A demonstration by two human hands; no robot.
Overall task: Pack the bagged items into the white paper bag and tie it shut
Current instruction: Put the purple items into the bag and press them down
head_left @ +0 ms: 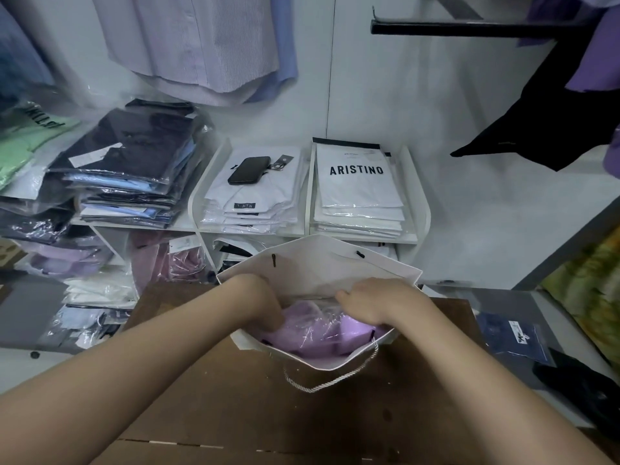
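White paper bag on bench: lilac bagged item mostly inside; right hand gripping its plastic; left hand fingers buried, grip unclear; tying pending

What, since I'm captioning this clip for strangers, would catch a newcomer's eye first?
At centre, the left hand and right hand hold a lilac plastic-wrapped garment inside the open white paper bag on the brown table. Behind it, a black phone lies on a stack of white shirts, beside a packet printed ARISTINO.
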